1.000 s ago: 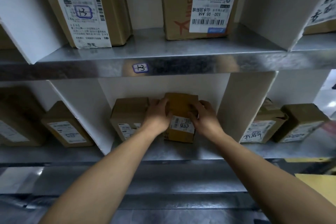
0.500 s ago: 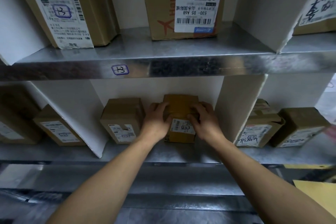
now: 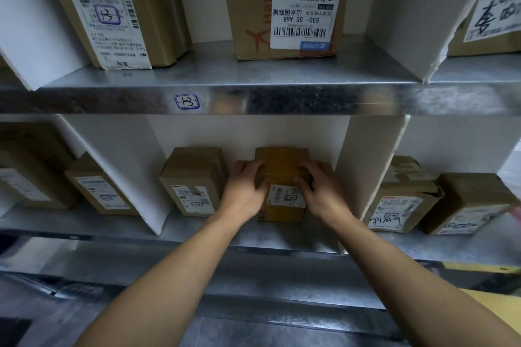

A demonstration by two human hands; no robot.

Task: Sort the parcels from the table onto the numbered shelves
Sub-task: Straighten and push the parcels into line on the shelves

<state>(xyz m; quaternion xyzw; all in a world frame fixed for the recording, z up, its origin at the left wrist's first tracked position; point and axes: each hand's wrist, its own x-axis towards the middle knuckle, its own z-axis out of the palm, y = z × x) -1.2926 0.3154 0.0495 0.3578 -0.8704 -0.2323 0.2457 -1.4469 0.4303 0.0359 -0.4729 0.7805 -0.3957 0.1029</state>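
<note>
A small brown cardboard parcel (image 3: 282, 166) with a white label stands on the lower metal shelf (image 3: 197, 229), in the middle compartment. My left hand (image 3: 245, 191) grips its left side and my right hand (image 3: 321, 191) grips its right side, fingers curled over the top edges. Another brown parcel (image 3: 194, 177) stands just left of it in the same compartment, close to my left hand.
White dividers (image 3: 366, 166) wall the compartment on both sides. Two parcels (image 3: 406, 197) sit in the right compartment, others at the left. The upper shelf edge (image 3: 282, 100) carries a handwritten 13 tag, with tall labelled boxes (image 3: 284, 3) above it.
The parcel has slid a little deeper into the compartment with both hands still on it. The view has shifted slightly to the right and nearer.
</note>
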